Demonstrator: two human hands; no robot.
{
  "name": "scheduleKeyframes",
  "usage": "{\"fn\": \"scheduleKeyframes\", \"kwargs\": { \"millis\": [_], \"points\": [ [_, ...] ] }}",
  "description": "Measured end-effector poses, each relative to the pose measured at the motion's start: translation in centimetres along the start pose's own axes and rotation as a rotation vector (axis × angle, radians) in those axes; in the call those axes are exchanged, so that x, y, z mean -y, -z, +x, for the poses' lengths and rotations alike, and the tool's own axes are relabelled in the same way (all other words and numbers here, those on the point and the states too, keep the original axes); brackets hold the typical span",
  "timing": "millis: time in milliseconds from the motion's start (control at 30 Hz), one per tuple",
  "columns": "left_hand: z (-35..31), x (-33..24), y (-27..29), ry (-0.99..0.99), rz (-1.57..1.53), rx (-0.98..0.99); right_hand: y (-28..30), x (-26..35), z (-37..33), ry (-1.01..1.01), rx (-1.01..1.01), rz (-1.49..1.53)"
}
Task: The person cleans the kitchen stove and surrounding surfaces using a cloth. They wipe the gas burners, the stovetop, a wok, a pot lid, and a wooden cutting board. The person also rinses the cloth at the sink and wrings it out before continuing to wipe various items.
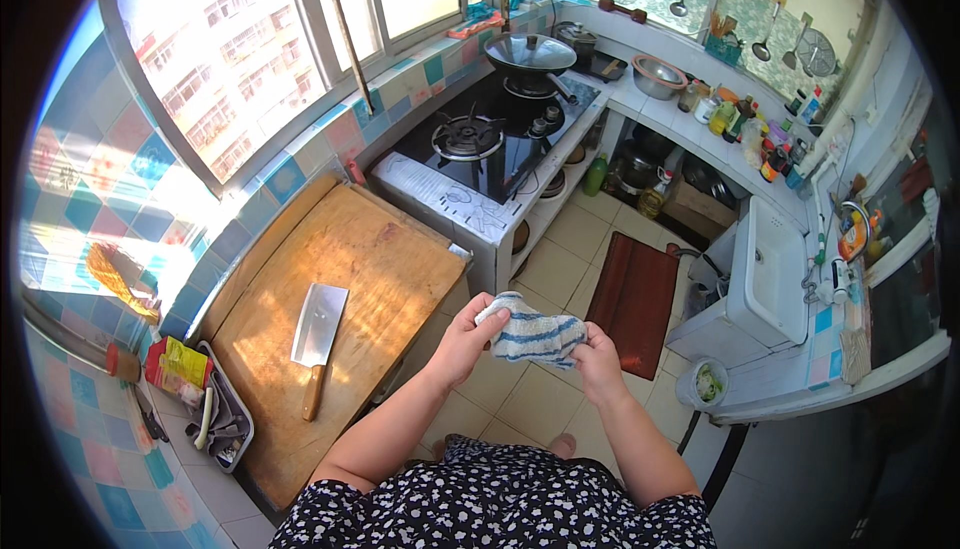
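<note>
A white cloth with blue stripes is stretched between my two hands in front of my body, above the floor. My left hand grips its left end, thumb on top. The right-hand end is pinched in my right hand. To the left, a cleaver with a wooden handle lies flat on a large wooden cutting board, apart from both hands.
Beyond the board stands a black gas stove with a lidded wok. A white sink is at the right, near a bin and a dark red mat. A tray stands at the far left.
</note>
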State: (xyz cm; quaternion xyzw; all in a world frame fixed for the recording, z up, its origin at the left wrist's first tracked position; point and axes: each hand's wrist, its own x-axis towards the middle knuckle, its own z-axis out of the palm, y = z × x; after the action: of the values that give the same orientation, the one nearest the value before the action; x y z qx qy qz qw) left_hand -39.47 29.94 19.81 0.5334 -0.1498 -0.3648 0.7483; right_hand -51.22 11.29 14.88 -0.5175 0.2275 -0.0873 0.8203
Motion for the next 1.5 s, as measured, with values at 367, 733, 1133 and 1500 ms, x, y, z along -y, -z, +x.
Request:
{"fn": "scheduleKeyframes", "kwargs": {
  "millis": [367,733,1133,1500],
  "points": [
    [15.7,13.1,-23.1,0.508,-0.097,0.307,26.7,9.5,-6.2,0.147,-0.274,0.064],
    [24.0,15.8,-41.2,0.098,0.666,0.967,41.4,12.7,-11.4,0.28,-0.69,-0.022],
    [41.4,19.6,-57.6,-0.224,0.976,1.15,54.8,19.6,-5.1,0.51,-0.814,-0.179],
    [48.4,21.9,-72.4,-0.304,0.585,1.43,65.5,24.2,-7.5,0.429,-1.289,-0.319]
  ]
}}
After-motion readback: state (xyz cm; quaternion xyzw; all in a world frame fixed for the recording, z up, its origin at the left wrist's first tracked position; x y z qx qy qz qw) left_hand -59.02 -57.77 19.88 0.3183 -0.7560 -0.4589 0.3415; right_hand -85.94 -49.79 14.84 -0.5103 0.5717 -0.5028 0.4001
